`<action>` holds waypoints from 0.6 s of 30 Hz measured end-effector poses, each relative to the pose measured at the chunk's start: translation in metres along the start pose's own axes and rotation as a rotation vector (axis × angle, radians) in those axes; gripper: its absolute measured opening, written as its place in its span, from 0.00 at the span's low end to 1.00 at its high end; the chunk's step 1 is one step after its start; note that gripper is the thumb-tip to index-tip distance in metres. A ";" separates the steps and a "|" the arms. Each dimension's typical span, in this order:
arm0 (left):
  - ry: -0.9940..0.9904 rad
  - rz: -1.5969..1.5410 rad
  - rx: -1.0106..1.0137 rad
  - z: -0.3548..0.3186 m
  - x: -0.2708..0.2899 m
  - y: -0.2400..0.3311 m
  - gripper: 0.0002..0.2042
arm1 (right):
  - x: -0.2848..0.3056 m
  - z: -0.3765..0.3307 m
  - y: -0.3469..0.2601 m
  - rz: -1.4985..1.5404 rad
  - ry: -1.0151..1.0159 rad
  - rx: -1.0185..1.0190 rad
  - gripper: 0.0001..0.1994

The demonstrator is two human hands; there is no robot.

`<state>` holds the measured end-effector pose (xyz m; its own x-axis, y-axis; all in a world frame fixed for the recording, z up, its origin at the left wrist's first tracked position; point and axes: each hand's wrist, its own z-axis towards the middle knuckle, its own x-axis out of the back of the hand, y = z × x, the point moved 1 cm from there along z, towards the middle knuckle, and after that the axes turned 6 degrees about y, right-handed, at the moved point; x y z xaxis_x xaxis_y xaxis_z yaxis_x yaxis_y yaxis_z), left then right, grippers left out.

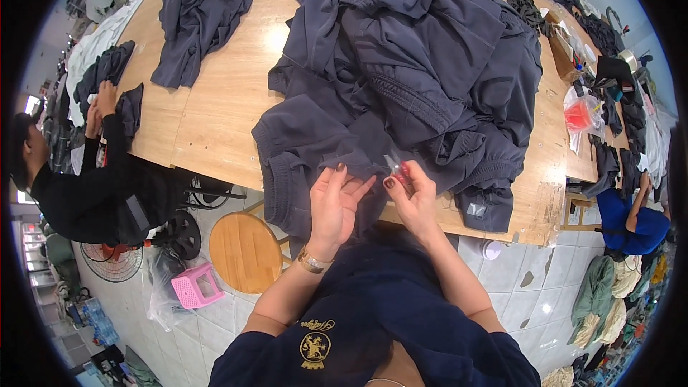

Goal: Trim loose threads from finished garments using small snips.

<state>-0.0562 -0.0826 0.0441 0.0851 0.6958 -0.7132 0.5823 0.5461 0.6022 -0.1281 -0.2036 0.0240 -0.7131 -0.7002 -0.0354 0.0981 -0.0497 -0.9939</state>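
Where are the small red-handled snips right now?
In the head view, the snips are in the right hand, near the middle of the picture, blades towards the left hand, in front of the dark garment pile.

A garment heap (pixel 430 50) lies across the middle of the table (pixel 208 111), its near part hanging over the edge — the left grip (pixel 333 208) at its near side, the right grip (pixel 416 201), with thread snips (pixel 393 165) in it, just to the right. Another garment (pixel 204 18) lies farther left on the table. Left of the person stands a stool (pixel 245 252) — farther left, a step stool (pixel 197 287), then a fan (pixel 111 261).
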 end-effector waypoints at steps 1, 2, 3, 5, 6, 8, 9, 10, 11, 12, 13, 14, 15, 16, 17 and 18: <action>0.017 -0.020 0.024 0.000 -0.002 0.001 0.08 | 0.001 0.001 -0.003 -0.151 -0.050 0.047 0.12; 0.017 -0.018 0.023 0.000 -0.001 0.001 0.08 | 0.001 0.001 -0.006 -0.299 -0.104 0.094 0.12; 0.008 -0.026 0.010 0.000 0.001 0.001 0.09 | 0.000 0.002 -0.013 -0.442 -0.151 0.134 0.14; -0.001 -0.033 -0.005 0.001 0.003 0.000 0.09 | -0.002 0.001 -0.009 -0.502 -0.153 0.207 0.15; -0.001 -0.030 -0.010 0.001 0.003 -0.001 0.09 | -0.003 0.000 -0.009 -0.564 -0.155 0.281 0.15; -0.002 -0.028 -0.015 0.001 0.003 -0.001 0.09 | -0.003 0.000 -0.012 -0.626 -0.166 0.292 0.16; 0.010 -0.023 -0.020 0.001 0.002 -0.001 0.08 | -0.004 0.000 -0.012 -0.645 -0.163 0.330 0.16; 0.022 -0.018 -0.026 0.001 0.002 -0.002 0.08 | -0.004 0.001 -0.013 -0.664 -0.160 0.368 0.17; 0.022 -0.017 -0.026 0.001 0.003 -0.002 0.08 | -0.005 0.001 -0.013 -0.664 -0.160 0.368 0.17; 0.017 -0.011 -0.034 0.001 0.003 -0.002 0.08 | -0.005 0.001 -0.013 -0.668 -0.157 0.381 0.17; 0.011 -0.005 -0.042 0.001 0.004 -0.003 0.08 | -0.006 0.001 -0.013 -0.671 -0.154 0.395 0.17; 0.010 -0.005 -0.041 0.001 0.004 -0.004 0.08 | -0.006 0.001 -0.014 -0.672 -0.153 0.395 0.17; 0.008 0.004 -0.045 0.000 0.005 -0.004 0.08 | -0.007 0.002 -0.014 -0.672 -0.150 0.397 0.17; 0.005 0.014 -0.048 0.000 0.005 -0.005 0.08 | -0.007 0.002 -0.015 -0.672 -0.147 0.399 0.18; 0.006 0.014 -0.048 0.000 0.004 -0.005 0.08 | -0.007 0.002 -0.015 -0.672 -0.147 0.399 0.18; 0.006 0.017 -0.047 0.000 0.004 -0.005 0.08 | -0.007 0.003 -0.015 -0.682 -0.150 0.393 0.18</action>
<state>-0.0589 -0.0823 0.0387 0.0898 0.7077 -0.7008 0.5419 0.5557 0.6306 -0.1231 -0.2001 0.0398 -0.6061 -0.5122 0.6086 -0.0680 -0.7290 -0.6811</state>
